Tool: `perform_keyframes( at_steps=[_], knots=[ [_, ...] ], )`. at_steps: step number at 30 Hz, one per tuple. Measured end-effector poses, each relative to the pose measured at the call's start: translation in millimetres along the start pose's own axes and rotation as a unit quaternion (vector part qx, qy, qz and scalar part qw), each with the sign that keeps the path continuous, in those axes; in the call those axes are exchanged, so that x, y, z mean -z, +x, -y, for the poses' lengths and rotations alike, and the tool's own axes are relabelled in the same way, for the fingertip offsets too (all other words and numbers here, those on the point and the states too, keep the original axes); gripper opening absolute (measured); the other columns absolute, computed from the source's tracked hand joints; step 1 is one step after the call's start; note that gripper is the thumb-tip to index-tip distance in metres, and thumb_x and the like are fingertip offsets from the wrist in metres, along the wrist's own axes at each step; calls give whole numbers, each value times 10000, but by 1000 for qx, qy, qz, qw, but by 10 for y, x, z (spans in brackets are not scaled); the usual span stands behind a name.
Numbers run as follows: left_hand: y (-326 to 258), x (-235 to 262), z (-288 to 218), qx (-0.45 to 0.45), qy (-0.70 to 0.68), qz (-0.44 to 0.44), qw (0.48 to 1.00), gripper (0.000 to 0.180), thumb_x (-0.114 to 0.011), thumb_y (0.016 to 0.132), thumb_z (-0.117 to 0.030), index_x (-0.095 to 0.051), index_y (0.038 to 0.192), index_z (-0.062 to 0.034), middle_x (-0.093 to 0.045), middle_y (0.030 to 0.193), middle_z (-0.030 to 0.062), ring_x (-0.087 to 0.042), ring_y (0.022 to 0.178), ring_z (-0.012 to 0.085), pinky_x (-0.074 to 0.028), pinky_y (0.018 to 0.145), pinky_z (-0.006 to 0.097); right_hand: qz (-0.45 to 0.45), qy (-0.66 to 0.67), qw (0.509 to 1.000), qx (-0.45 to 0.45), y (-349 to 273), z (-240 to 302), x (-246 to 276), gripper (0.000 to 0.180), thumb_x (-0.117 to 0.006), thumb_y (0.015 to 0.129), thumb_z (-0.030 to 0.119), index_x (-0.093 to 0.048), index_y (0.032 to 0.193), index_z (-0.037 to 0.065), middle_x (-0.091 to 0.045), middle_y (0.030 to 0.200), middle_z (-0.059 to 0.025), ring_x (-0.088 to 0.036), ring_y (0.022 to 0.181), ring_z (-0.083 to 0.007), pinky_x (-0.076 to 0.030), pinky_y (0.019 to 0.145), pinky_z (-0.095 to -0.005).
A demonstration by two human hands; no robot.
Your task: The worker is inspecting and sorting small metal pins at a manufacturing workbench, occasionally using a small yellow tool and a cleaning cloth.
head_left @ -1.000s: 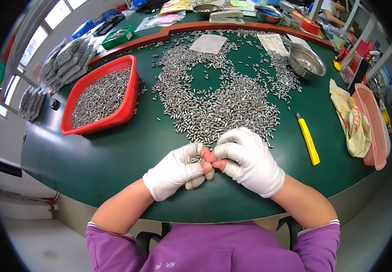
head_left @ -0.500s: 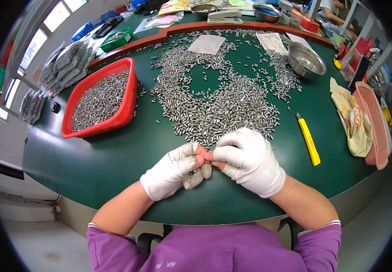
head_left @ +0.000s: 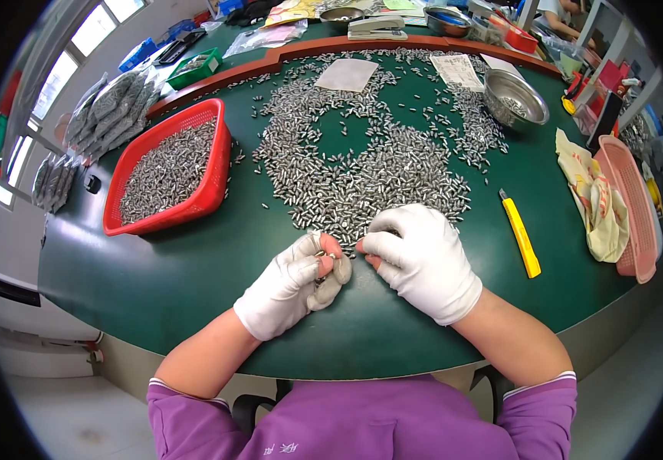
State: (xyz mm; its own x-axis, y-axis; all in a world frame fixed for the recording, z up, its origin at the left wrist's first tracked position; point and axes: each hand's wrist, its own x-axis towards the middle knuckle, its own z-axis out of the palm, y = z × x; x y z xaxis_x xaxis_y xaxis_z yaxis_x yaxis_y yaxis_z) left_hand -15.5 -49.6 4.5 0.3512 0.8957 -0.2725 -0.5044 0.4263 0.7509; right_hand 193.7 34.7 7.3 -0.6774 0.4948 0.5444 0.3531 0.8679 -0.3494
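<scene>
White cotton gloves cover both hands. The left hand (head_left: 289, 285) curls closed around a few small metal pieces (head_left: 321, 261), its bare fingertips poking through the glove; the right hand (head_left: 422, 259) rests just beside it, fingers bent at the near edge of the heap of metal pieces (head_left: 362, 180) spread across the green table (head_left: 155, 284). A red basket (head_left: 169, 167) of the same pieces sits left, a yellow utility knife (head_left: 521, 243) right, a steel bowl (head_left: 514, 98) farther back.
</scene>
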Motion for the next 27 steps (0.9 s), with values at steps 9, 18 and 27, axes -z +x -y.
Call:
perform_keyframes(
  at_steps=[9,18,27],
  knots=[
    [13,7,12,-19,-24,-2,1000,261,-664,934,-287,-550,1115,-137,-532,869,23,-400,618,75,-314,538,206,36,-31,999,6,15,55,-119,147,-713,719,163,-615,821,122,-580,934,-44,-571,903,-255,-468,769,-392],
    [-18,-99,-24,53,69,0,996,252,-648,955,-267,-566,1125,-100,-628,908,35,-464,607,53,-354,539,189,-4,197,977,-83,6,129,-16,128,-727,782,173,-687,891,120,-634,1016,-68,-596,945,-289,-495,816,-398],
    [-16,-76,18,30,55,-20,998,169,-633,969,-243,-576,1045,-103,-650,868,46,-495,589,55,-366,506,190,-20,134,990,-27,37,97,35,148,-735,739,163,-696,878,129,-643,948,-41,-607,871,-276,-500,759,-400]
  ],
)
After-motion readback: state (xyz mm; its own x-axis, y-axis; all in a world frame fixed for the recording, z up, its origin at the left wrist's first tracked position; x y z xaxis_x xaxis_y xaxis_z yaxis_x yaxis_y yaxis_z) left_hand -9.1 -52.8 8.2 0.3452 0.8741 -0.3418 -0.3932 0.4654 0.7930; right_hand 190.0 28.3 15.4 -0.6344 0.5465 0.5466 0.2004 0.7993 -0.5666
